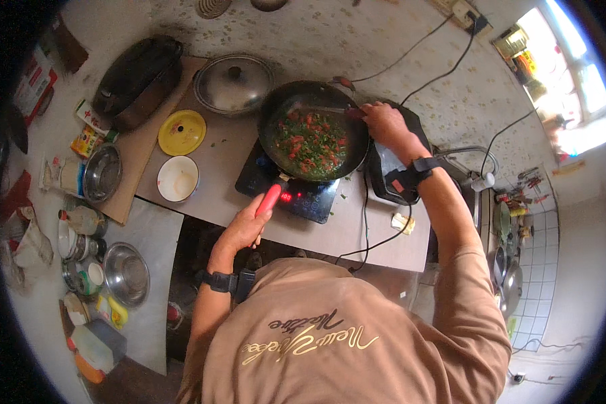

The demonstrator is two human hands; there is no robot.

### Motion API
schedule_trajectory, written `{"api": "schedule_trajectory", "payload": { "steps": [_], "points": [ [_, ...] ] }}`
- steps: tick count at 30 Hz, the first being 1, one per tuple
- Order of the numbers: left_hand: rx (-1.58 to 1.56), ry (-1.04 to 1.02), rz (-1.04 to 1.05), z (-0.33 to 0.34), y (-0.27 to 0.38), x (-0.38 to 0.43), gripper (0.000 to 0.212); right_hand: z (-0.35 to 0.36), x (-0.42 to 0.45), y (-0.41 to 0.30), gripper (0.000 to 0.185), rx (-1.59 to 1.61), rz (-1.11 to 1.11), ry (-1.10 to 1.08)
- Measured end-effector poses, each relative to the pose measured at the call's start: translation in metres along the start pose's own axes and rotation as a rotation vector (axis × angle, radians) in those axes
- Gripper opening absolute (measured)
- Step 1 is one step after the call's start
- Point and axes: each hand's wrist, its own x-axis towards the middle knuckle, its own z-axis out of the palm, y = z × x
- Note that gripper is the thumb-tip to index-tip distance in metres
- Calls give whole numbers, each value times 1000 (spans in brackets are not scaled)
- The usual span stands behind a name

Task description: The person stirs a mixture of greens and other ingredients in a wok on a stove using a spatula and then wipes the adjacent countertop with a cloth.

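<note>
A dark wok sits on a black induction cooktop with a lit red display. My left hand is closed round the wok's red handle. Chopped green leaves and red pieces lie in liquid in the wok. At the wok's right rim my right hand grips the dark handle of a utensil. Its other end reaches over the food, and its kind cannot be told. A black rectangular tub stands under my right forearm.
A metal lid, a yellow lid and a white enamel bowl lie left of the wok. Black cables cross the table's front right, near a crumpled cloth or paper. Metal basins and jars stand farther left.
</note>
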Motion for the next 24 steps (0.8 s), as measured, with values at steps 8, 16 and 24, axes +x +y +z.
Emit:
{"api": "schedule_trajectory", "payload": {
  "steps": [8,16,24],
  "points": [
    [1,15,-7,-1,-2,1,52,5,-48,-7,20,176,130,-27],
    [-8,20,-34,2,4,-3,58,-21,-120,47,22,1051,400,-459],
    [-3,19,-51,3,8,-5,56,-31,-138,38,30,662,77,-430]
  ]
}}
